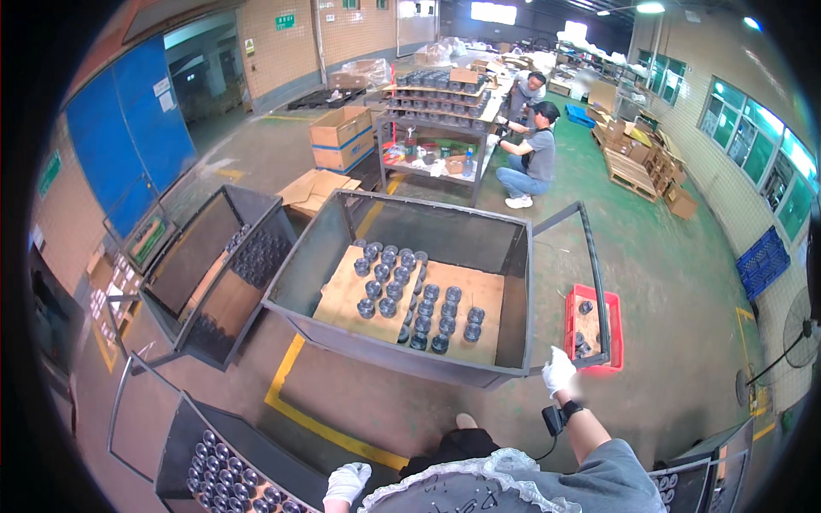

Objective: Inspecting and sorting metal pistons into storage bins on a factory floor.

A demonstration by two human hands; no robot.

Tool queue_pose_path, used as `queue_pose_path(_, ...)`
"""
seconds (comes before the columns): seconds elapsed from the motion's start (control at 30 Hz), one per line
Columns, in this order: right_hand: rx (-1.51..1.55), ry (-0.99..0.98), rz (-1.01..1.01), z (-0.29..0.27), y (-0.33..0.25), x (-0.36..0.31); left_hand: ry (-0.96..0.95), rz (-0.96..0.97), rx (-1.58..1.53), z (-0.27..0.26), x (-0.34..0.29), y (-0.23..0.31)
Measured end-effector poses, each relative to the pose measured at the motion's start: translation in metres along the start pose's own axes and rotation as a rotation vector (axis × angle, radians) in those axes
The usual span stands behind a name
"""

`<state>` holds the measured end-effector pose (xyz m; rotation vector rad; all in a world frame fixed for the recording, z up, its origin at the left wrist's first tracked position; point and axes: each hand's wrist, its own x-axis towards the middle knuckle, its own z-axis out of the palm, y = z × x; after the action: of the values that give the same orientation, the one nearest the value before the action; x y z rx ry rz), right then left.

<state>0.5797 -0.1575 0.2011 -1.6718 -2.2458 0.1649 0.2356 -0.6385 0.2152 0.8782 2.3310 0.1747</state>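
My right hand (560,373), in a white glove, is closed on the lower bar of the grey metal handle (592,272) of a large cart. That cart (402,349) stands in front of me, with cardboard sheets (342,315) inside and several dark, round, glass-like pieces (391,288) standing on them in rows. Low in front of my body, my left hand (348,482), also white-gloved, has its fingers loosely stretched out and holds nothing visible. It is nearest to the cart at lower left (184,445), which is packed with similar round pieces (224,470).
A red crate (614,329) with a few round pieces sits beside the handle. Another cart (205,342) is on the left. Beyond are a loaded workbench (432,120), a cardboard box (342,137) and two crouching people (534,154). A fan (800,333) stands far right.
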Motion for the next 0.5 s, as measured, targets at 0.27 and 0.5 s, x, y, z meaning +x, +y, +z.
queue_pose_path(0.27,-0.156,0.308,-0.042,-0.030,0.057,0.056,0.082,0.026,0.005,0.007,-0.006,0.028)
queue_pose_path(0.5,-0.030,0.342,0.079,-0.064,0.123,0.086,0.015,-0.122,-0.191,0.125,0.019,0.015)
